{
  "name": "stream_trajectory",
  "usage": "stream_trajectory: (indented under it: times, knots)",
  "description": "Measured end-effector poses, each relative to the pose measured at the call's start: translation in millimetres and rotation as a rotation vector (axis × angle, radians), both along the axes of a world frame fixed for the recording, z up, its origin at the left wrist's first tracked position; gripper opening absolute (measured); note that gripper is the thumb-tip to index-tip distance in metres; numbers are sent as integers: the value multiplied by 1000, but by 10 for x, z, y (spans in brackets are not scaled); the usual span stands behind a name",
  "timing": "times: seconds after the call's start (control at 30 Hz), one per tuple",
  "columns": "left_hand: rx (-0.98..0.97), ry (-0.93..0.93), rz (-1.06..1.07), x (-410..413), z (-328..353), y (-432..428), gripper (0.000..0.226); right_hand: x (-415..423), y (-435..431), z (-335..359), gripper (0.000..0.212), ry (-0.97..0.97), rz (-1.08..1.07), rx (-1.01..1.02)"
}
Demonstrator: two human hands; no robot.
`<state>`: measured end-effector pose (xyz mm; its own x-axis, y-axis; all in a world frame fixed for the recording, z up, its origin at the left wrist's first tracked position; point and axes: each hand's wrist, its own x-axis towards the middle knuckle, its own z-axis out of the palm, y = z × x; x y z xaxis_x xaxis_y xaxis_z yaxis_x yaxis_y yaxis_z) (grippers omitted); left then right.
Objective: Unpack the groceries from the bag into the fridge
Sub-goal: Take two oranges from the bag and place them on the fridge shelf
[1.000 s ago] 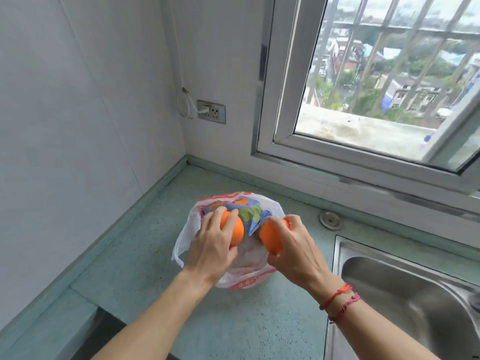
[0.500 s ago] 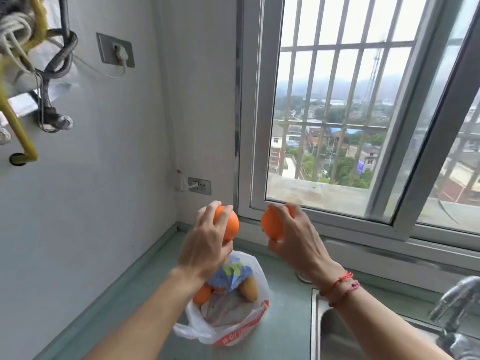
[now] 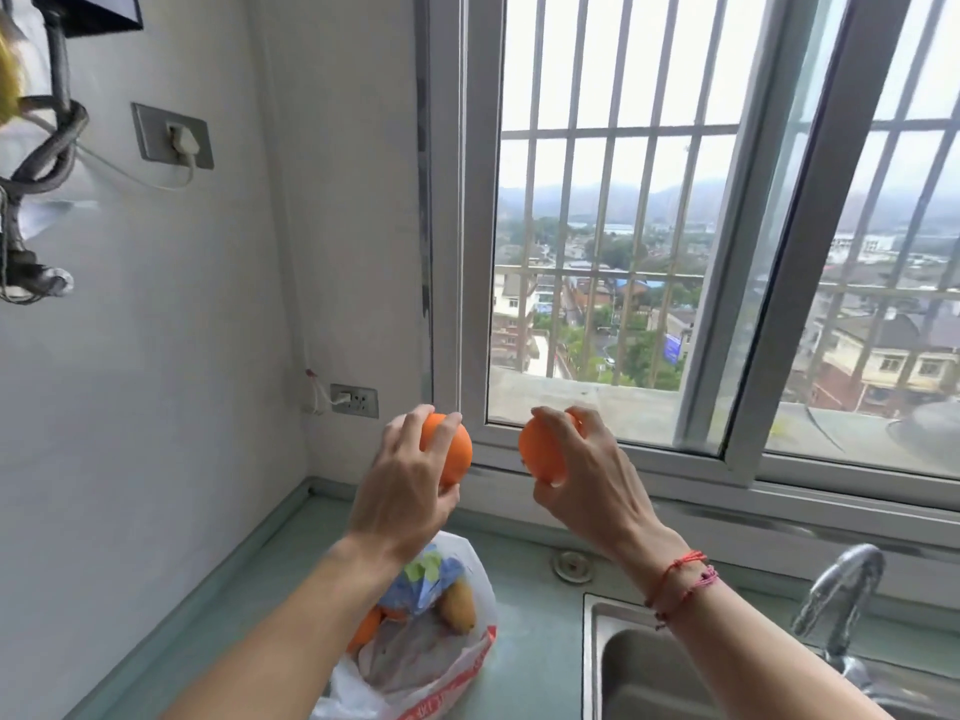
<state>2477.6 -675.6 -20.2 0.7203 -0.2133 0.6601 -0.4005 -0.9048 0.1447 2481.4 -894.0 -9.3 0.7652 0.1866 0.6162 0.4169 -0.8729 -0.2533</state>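
Head view:
- left hand [image 3: 408, 493] above bag [image 3: 447, 667], fingers [image 3: 402, 433] wrapped round left orange [image 3: 451, 452].
- right hand [image 3: 589, 493] above and right of bag, fingers curled on right orange [image 3: 540, 452]; oranges near each other, not touching.
- bag sits open on table [image 3: 524, 610], left of sink [image 3: 649, 678], more fruit [image 3: 460, 605] inside.
- fridge out of view.

Risks:
- both hands full, none free for fridge door.
- one-hand hold on smooth round orange may slip during turn; drop onto table or roll into sink.
- slack bag may slump, spill remaining fruit.
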Motion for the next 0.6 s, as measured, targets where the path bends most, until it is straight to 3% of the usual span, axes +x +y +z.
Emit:
stream_trajectory:
  times: [0.33, 0.6]
  knots:
    - [-13, 20, -282, 228, 30, -899, 83, -391, -846, -15, 79, 62, -293, -39]
    - [-18, 63, -647, 132, -77, -1770, 79, -1232, -1413, -29, 75, 101, -704, 5]
